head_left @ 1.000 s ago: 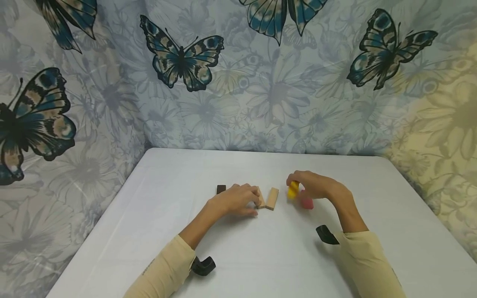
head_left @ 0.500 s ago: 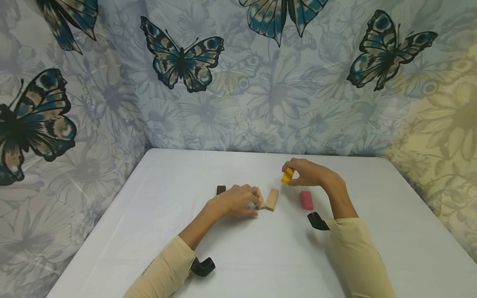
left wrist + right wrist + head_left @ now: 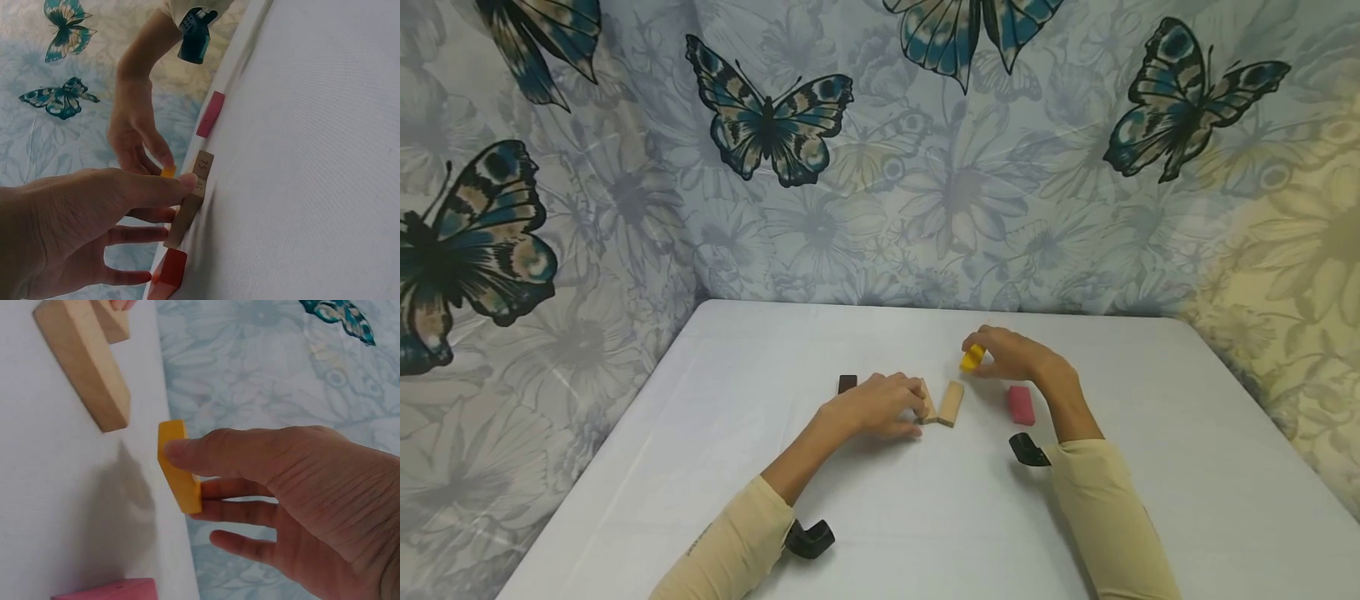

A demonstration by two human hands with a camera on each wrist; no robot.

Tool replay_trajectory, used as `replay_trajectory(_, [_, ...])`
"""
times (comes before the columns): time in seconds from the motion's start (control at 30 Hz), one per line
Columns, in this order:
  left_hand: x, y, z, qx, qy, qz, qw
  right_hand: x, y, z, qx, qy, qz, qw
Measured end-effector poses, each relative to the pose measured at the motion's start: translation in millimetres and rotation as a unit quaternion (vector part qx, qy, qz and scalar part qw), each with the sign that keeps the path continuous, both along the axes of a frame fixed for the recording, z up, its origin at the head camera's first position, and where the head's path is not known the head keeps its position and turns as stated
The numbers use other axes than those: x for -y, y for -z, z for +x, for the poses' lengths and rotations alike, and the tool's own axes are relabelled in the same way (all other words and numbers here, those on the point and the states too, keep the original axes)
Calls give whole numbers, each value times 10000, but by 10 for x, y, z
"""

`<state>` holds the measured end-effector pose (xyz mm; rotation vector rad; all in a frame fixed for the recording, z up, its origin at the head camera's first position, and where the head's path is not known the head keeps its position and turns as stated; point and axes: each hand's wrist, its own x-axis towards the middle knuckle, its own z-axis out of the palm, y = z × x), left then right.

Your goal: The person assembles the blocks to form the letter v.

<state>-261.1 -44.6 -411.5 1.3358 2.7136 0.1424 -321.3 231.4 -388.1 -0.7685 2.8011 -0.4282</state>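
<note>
My right hand point(image 3: 1018, 354) pinches a yellow block point(image 3: 178, 469) between thumb and fingers, and a shadow on the table shows it is raised. My left hand point(image 3: 880, 406) holds a plain wooden block point(image 3: 183, 215), thumb on one side and fingers on the other. Beside it, at a slight angle, lies a second wooden block point(image 3: 951, 404); the two nearly meet at their near ends. An orange-red block point(image 3: 167, 275) is by my left little finger in the left wrist view; the hand hides it from the head view.
On the white table point(image 3: 925, 517), a pink block point(image 3: 1021, 405) lies right of the wooden blocks. A dark brown block point(image 3: 847, 383) sits behind my left hand. Butterfly-patterned cloth point(image 3: 820, 225) stands along the table's back edge.
My right hand has lifted the yellow block from beside the pink one and carried it left and farther back, then slightly lower. The left hand has stayed put.
</note>
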Motion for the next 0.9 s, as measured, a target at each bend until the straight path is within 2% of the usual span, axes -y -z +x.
replay_trajectory(0.3, [-26,19,-7,-70,74,-86,9999,61,170,-51,47,29,269,9996])
replay_trajectory(0.53, [-23,7,2,-36,16,-183,9998,76,148,-33,373,53,172,9991])
replay_trajectory(0.7, [-8,6,-3,19,-88,-129,9999,97,122,-30,329,89,392,9987])
replay_trajectory(0.9, [-8,4,-5,9,-44,-82,10000,121,130,-54,315,130,561,9978])
